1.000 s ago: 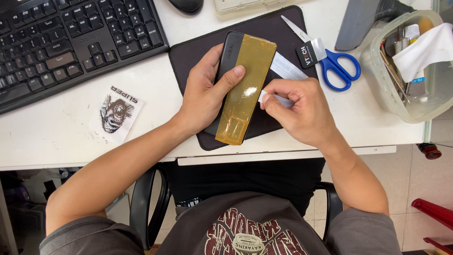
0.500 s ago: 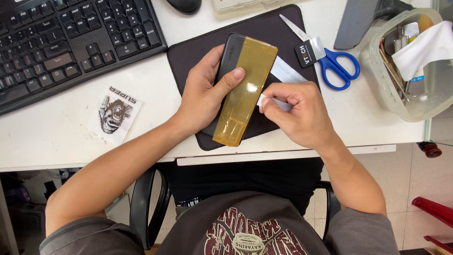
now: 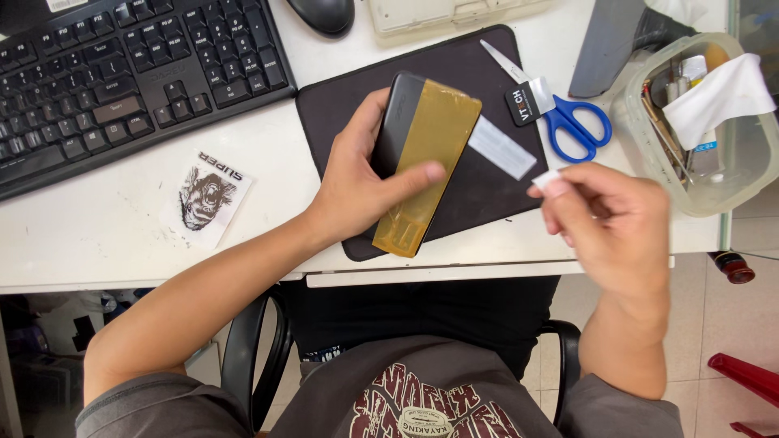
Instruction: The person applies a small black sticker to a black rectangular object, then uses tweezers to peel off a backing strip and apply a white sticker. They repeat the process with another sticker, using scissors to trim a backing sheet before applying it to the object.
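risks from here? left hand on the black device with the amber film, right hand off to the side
1. The amber film overhangs the black device at its lower end; it may set crooked or peel.
2. The left hand pins it by thumb alone, so it might slip on the dark mat.
3. The right hand pinches a small white piece near the open scissors.

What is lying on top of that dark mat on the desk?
On the dark mat lie a white strip and the scissors blade. The left hand holds a dark slab wrapped in yellow film above it, hiding the mat beneath.
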